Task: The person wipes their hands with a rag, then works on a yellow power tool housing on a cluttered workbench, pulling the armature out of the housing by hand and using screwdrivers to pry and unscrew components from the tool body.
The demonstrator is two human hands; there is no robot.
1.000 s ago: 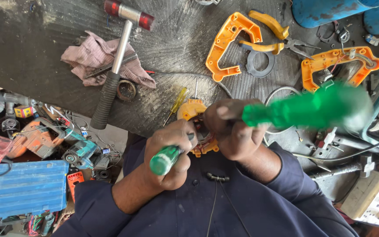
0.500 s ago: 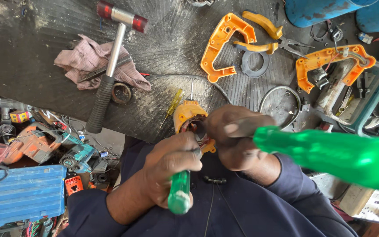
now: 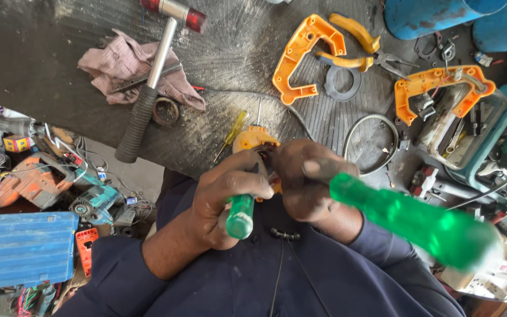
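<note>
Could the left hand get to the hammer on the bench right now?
Probably not at once: the left hand is wrapped round a green-handled screwdriver. The hammer lies uncovered on the bench, partly across a rag.

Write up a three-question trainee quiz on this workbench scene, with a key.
1. Multiple choice: what does the left hand grip?
A) a green-handled screwdriver
B) a wooden mallet
C) a paintbrush
2. True or false: the hammer with the silver shaft and black grip lies partly on the crumpled pink cloth.
3. Fill in: the big translucent tool handle in the right hand is coloured ____.
Key: 1 A; 2 true; 3 green.
</note>
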